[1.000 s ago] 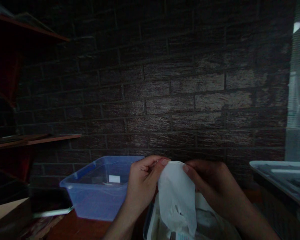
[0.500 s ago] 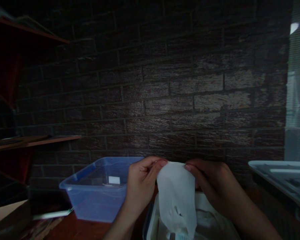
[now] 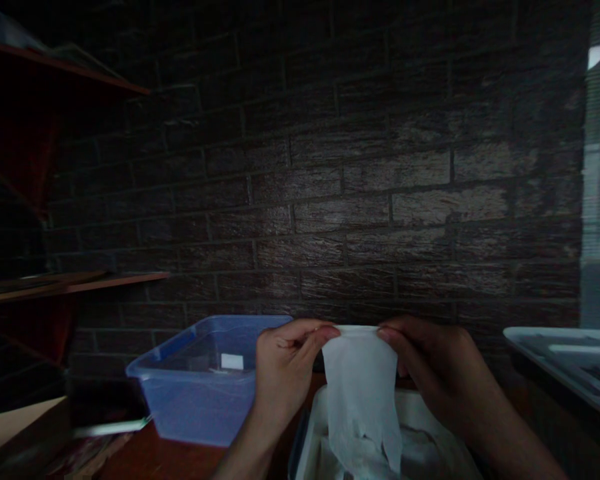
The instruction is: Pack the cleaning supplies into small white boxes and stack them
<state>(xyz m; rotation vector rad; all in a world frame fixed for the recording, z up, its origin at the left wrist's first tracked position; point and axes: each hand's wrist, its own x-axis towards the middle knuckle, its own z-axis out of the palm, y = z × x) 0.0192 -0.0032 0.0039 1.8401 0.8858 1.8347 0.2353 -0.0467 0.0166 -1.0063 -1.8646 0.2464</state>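
A thin white disposable glove hangs cuff-up between my hands, its lower end split into limp, finger-like tips. The left corner of the cuff is pinched between thumb and forefinger of my left hand. My right hand pinches the right corner the same way, and the rim is stretched straight between them. Beneath the glove is a white open container with whitish, crumpled contents that I cannot make out; the glove and my right forearm cover part of it.
To the left a translucent blue plastic bin stands on the reddish-brown table. A pale-rimmed lid or tray juts in at right. Wooden shelves project on the left, and a dark brick wall rises behind.
The glove's cuff is pulled wider and straighter, my hands slightly farther apart. Its lower end has swung, and the finger-like tips show more. The view has shifted a little.
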